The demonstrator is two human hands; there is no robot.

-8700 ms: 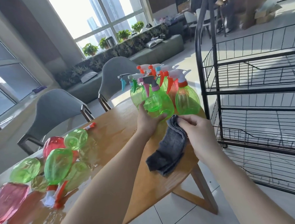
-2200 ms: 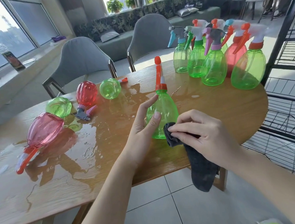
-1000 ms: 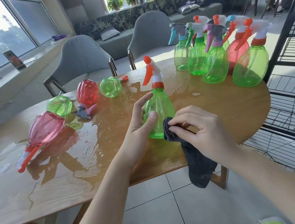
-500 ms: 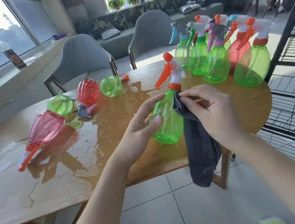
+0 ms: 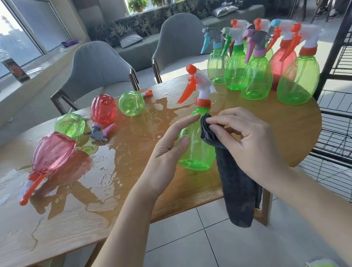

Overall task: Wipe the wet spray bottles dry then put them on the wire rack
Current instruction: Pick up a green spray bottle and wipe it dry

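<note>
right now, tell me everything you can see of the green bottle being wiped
The green spray bottle is translucent plastic with a ribbed oval body that looks empty, an orange collar, a white head, and an orange trigger and nozzle cap. It is roughly upright, leaning slightly, over the wooden table near its front edge. The left hand grips its body; the right hand presses a dark grey cloth against its shoulder just below the collar.

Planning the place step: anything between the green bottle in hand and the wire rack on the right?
Partly. The held green bottle is gripped by the left hand, and the right hand presses the grey cloth on it. The row of upright bottles stands at the table's right end, beside the wire rack; nearer the person, the gap looks open.
</note>
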